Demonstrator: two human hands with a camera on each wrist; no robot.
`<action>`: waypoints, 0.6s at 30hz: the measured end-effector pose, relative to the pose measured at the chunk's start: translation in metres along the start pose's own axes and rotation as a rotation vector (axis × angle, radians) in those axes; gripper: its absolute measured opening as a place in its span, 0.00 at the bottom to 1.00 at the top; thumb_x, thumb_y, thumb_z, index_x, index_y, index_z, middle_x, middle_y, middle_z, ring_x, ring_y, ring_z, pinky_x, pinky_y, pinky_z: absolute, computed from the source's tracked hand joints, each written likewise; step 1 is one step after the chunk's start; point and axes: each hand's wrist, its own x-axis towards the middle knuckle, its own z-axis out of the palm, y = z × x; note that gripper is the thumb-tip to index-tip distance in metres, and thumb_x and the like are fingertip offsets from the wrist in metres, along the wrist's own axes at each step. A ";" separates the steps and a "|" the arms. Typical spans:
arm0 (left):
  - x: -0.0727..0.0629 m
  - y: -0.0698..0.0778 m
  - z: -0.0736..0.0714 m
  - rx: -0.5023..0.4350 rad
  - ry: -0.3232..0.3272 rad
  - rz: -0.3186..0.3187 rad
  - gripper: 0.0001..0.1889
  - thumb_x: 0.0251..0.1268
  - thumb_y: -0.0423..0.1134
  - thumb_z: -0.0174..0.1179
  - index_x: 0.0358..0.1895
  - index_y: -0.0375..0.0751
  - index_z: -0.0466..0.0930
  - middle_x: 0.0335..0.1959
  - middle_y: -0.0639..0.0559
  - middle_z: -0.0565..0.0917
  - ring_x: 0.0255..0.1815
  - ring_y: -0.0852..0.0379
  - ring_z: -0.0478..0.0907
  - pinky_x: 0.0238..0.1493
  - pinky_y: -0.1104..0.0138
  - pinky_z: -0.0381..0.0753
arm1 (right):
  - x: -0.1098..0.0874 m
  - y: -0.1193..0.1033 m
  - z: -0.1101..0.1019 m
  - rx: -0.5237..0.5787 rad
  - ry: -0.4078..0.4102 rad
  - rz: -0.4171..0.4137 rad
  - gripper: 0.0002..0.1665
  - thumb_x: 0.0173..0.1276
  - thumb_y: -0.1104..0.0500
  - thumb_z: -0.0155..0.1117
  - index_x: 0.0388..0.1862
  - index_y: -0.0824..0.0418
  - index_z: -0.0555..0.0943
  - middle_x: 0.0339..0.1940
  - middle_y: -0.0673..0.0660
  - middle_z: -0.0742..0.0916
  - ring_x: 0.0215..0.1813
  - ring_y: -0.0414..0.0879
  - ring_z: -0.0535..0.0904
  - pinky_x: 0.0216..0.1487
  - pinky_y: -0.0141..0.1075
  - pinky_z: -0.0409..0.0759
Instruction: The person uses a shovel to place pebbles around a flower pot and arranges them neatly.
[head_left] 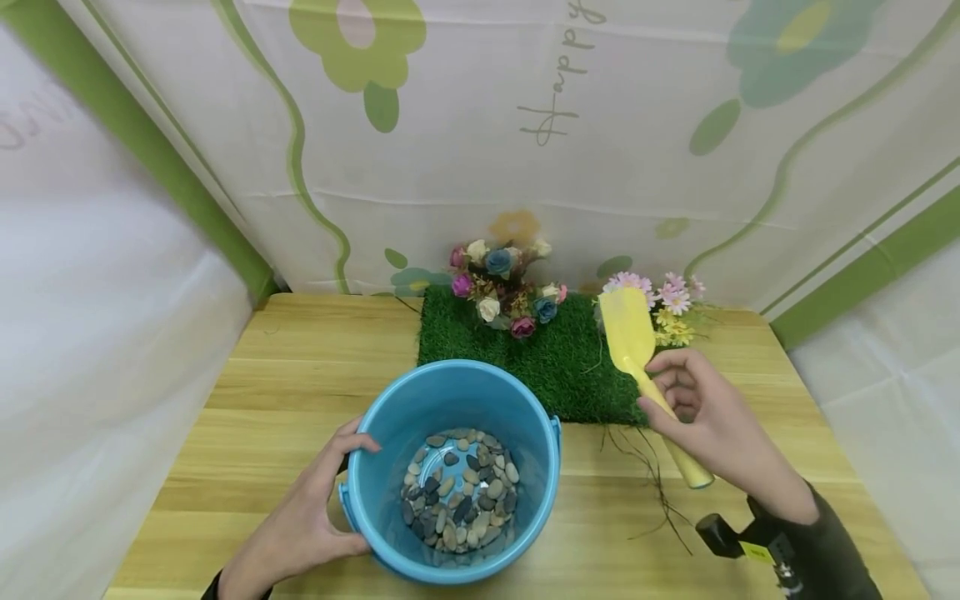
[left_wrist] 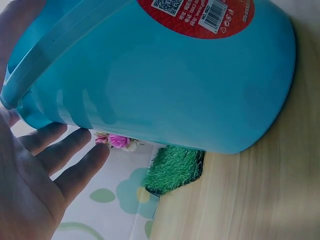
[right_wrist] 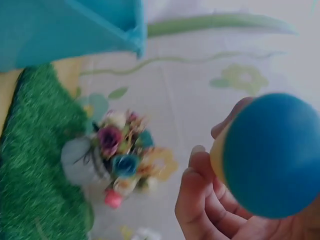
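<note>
So the yellow shovel is up in the right hand, pinched by its handle, right of the blue bucket. Wrist cam's useless: the blue end cap hides the blade. Left hand grips the rim, pebbles inside. Red label is cut off.

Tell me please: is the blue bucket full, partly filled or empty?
Partly filled: pebbles lie at the bottom of the blue bucket, well below its rim, with some blue showing between them.
</note>
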 end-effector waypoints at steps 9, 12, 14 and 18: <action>0.001 -0.001 -0.001 -0.015 -0.012 0.017 0.46 0.43 0.45 0.84 0.66 0.47 0.65 0.77 0.46 0.59 0.70 0.42 0.65 0.57 0.59 0.80 | 0.013 -0.033 0.004 -0.018 -0.123 -0.064 0.23 0.65 0.69 0.72 0.56 0.58 0.76 0.35 0.48 0.83 0.31 0.41 0.80 0.31 0.31 0.80; 0.001 0.000 -0.001 -0.010 -0.015 0.000 0.46 0.42 0.44 0.84 0.66 0.49 0.64 0.78 0.47 0.59 0.70 0.43 0.65 0.57 0.59 0.80 | 0.016 -0.041 0.008 -0.018 -0.169 -0.079 0.22 0.66 0.67 0.72 0.56 0.56 0.76 0.33 0.46 0.83 0.28 0.39 0.80 0.29 0.32 0.79; 0.001 0.002 -0.002 -0.008 -0.016 -0.015 0.47 0.42 0.43 0.84 0.66 0.50 0.64 0.78 0.47 0.59 0.71 0.44 0.64 0.58 0.60 0.79 | 0.018 -0.046 0.011 -0.012 -0.196 -0.091 0.21 0.67 0.66 0.72 0.55 0.56 0.78 0.31 0.45 0.83 0.27 0.39 0.80 0.28 0.33 0.80; 0.001 0.004 -0.003 -0.009 -0.018 -0.026 0.46 0.42 0.42 0.85 0.66 0.50 0.64 0.78 0.47 0.59 0.70 0.42 0.64 0.58 0.59 0.79 | 0.024 -0.056 0.019 -0.021 -0.260 -0.122 0.18 0.68 0.64 0.72 0.54 0.57 0.79 0.33 0.44 0.82 0.30 0.39 0.78 0.28 0.33 0.79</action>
